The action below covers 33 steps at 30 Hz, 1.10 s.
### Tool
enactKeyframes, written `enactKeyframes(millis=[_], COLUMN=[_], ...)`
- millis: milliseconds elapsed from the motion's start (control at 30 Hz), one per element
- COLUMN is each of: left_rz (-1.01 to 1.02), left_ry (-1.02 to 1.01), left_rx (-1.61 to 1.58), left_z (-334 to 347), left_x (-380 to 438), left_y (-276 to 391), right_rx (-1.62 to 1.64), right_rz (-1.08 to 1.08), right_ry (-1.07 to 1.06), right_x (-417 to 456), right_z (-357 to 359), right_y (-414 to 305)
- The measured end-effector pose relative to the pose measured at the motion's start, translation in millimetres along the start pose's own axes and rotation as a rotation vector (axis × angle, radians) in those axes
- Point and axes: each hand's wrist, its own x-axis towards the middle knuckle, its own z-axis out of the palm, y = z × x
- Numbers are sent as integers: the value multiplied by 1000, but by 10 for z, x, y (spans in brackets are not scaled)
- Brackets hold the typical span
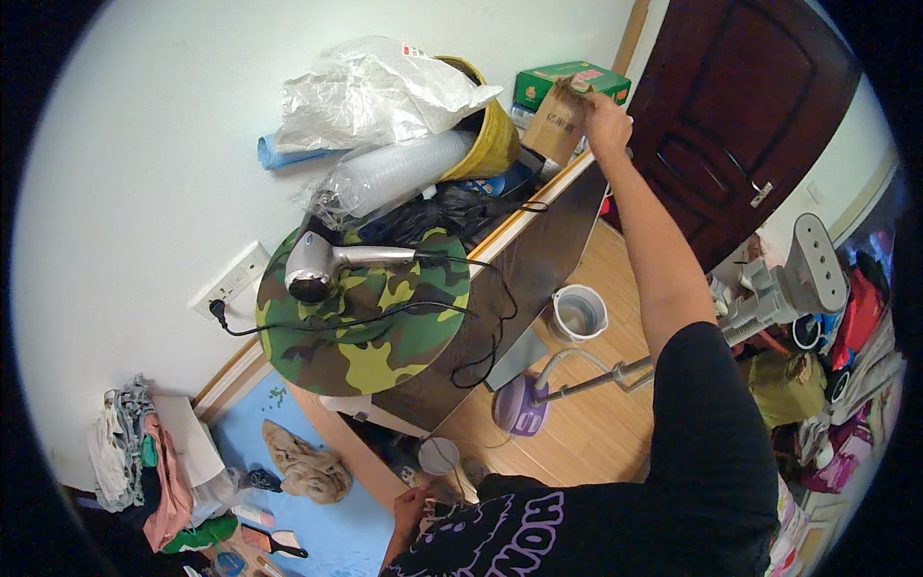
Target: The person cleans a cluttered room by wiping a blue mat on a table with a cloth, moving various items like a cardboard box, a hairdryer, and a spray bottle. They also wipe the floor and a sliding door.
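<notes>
My right hand (609, 126) reaches out over the far end of the cabinet. Its fingers close on the crumpled top of a brown paper bag (557, 126) printed with writing. The bag leans in front of a green cardboard box (537, 81). Low in the picture, close to my body, is my left hand (411, 505). Its fingers look curled, but what they may hold is hidden. Just beyond it is a small white cup or tub (438, 456).
A camouflage hat (389, 360) bears a hair dryer (310, 263), its cord trailing over the cabinet edge. Plastic cups (404, 169) and a yellow basket (497, 137) lie behind. On the floor are a bucket (579, 313) and a purple garment steamer (513, 411) with its pole.
</notes>
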Motion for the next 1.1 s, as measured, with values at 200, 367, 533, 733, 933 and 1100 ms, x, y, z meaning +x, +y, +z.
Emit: enactKeyframes(millis=[200, 367, 533, 733, 933, 1100], left_rz=[-56, -181, -184, -224, -152, -153], left_ry=[42, 126, 136, 204, 190, 225], left_rx=[-11, -52, -75, -79, -140, -172], left_z=[-79, 167, 325, 492, 510, 399], left_x=[113, 48, 206, 292, 331, 455], left_y=[-107, 182, 203, 344, 276, 76], right_rx=[-112, -147, -205, -250, -28, 14], right_rz=[-136, -190, -104, 0, 162, 15], right_ry=[272, 255, 143, 16, -304, -350], right_x=[823, 1289, 1393, 1423, 1402, 1499], right_z=[-22, 348, 741, 1115, 1843, 2420], right_y=[-59, 103, 272, 533, 874, 1203])
